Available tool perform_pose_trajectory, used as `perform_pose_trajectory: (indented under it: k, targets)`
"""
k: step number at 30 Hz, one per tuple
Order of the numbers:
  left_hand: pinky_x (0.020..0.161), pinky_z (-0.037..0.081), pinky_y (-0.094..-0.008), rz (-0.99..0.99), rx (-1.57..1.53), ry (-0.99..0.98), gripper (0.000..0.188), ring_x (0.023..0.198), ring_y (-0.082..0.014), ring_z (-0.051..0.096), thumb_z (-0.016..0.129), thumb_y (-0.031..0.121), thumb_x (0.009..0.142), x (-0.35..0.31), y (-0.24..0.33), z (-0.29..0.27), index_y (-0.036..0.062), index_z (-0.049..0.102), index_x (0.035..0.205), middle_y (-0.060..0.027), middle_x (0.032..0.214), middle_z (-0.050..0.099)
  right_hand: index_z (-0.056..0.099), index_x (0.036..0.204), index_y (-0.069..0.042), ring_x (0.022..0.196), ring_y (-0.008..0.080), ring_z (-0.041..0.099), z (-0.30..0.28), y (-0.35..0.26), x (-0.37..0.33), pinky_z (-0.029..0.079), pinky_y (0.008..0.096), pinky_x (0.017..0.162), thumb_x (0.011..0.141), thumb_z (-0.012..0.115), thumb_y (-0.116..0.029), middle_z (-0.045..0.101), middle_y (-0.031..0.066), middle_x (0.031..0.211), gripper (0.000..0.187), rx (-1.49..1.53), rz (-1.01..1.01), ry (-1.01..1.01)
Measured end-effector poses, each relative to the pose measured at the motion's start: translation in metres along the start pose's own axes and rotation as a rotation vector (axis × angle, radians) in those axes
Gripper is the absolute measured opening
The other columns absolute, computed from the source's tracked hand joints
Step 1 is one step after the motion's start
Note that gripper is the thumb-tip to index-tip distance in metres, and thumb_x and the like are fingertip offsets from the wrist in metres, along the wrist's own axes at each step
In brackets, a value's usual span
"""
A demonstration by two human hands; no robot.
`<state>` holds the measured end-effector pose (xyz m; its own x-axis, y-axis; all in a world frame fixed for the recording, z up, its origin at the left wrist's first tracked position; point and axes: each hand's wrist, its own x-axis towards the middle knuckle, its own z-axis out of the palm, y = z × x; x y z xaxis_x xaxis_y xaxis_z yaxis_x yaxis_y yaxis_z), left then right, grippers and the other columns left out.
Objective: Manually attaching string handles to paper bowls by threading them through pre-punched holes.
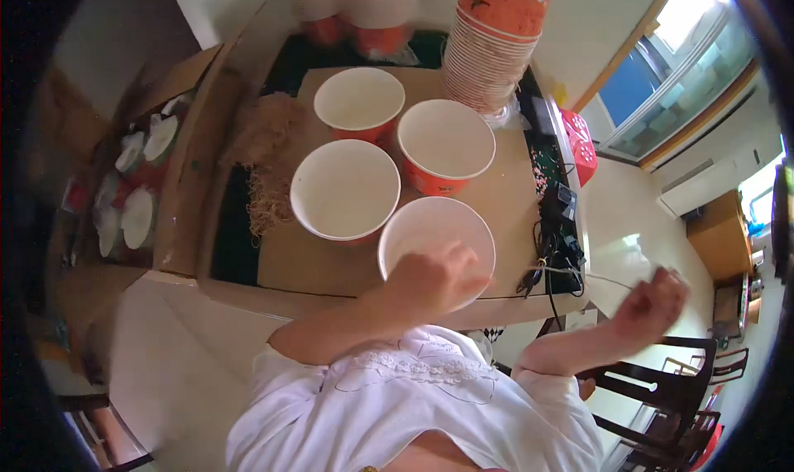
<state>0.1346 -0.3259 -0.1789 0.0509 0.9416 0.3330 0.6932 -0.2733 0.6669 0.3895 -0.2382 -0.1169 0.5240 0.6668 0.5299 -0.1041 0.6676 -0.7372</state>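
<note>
Four white-lined paper buckets with red outsides stand grouped on the cardboard: a back left one (360, 100), a back right one (447, 141), a front left one (346, 191) and the nearest one (413, 224). My left hand (440, 275) is over the mouth of the nearest bucket, fingers curled and closed; what they hold, if anything, is hidden. Off the table's right side, my right hand (653, 306) is raised and blurred, its fingers curled in. A thin pale line (608, 281) runs from the table edge toward it; whether the hand grips it is unclear.
A tall stack of nested buckets (492, 58) stands at the back right. Tangled brown strands (269, 158) lie on the left. Black cables and adapters (558, 244) lie along the right edge. An open carton (186, 174) holds white-topped packets. A dark wooden chair (662, 385) stands at right.
</note>
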Motion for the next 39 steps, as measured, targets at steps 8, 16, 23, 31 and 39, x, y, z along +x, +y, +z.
perform_pose_trajectory:
  k: [8, 16, 23, 31, 39]
  targets:
    - [0.072, 0.05, -0.0379, -0.056, 0.333, -0.336, 0.018, 0.082, -0.0243, 0.063, 0.061, 0.017, 0.079, -0.012, -0.028, 0.028, 0.0073, 0.058, 0.093, -0.0092, 0.085, 0.063, 0.047, 0.08, -0.006, 0.062, 0.0087, 0.034, -0.047, -0.007, 0.011, 0.027, 0.0195, 0.044, 0.083, 0.056, -0.001, 0.037, -0.0003, 0.075, 0.011, 0.541, 0.012, -0.15]
    - [0.076, 0.05, -0.0377, -0.108, 0.092, -0.167, 0.036, 0.09, -0.0297, 0.063, 0.068, 0.018, 0.079, 0.012, -0.04, 0.013, -0.0007, 0.058, 0.108, -0.0169, 0.094, 0.063, 0.061, 0.091, -0.001, 0.077, 0.0092, 0.06, 0.037, 0.11, -0.113, 0.047, 0.0199, 0.058, 0.087, 0.061, -0.002, 0.061, 0.0083, 0.097, 0.005, 0.015, 0.61, -0.593]
    - [0.069, 0.052, -0.0334, -0.255, -0.043, -0.203, 0.031, 0.079, -0.0263, 0.066, 0.063, 0.007, 0.081, 0.025, -0.033, 0.025, -0.0007, 0.06, 0.11, -0.0183, 0.098, 0.063, 0.058, 0.092, 0.002, 0.098, 0.0154, 0.059, 0.026, 0.135, -0.172, 0.053, 0.0239, 0.075, 0.087, 0.058, 0.0, 0.054, 0.0126, 0.112, 0.005, 0.133, 0.589, -0.513]
    - [0.072, 0.055, -0.0307, -0.355, -0.239, -0.158, 0.027, 0.086, -0.0207, 0.067, 0.059, 0.003, 0.082, 0.032, -0.032, 0.011, -0.0013, 0.061, 0.109, -0.0156, 0.095, 0.067, 0.059, 0.092, 0.001, 0.097, 0.0151, 0.059, 0.036, 0.126, -0.168, 0.053, 0.0254, 0.075, 0.085, 0.062, -0.001, 0.055, 0.0112, 0.111, 0.008, 0.082, 0.511, -0.564]
    - [0.072, 0.055, -0.0315, -0.345, -0.248, -0.148, 0.03, 0.087, -0.0219, 0.068, 0.059, 0.003, 0.081, 0.03, -0.03, 0.017, -0.001, 0.06, 0.11, -0.0162, 0.097, 0.067, 0.058, 0.088, 0.0, 0.086, 0.0104, 0.059, 0.041, 0.122, -0.165, 0.049, 0.0206, 0.068, 0.086, 0.059, -0.001, 0.056, 0.0104, 0.106, 0.002, 0.01, 0.503, -0.496]
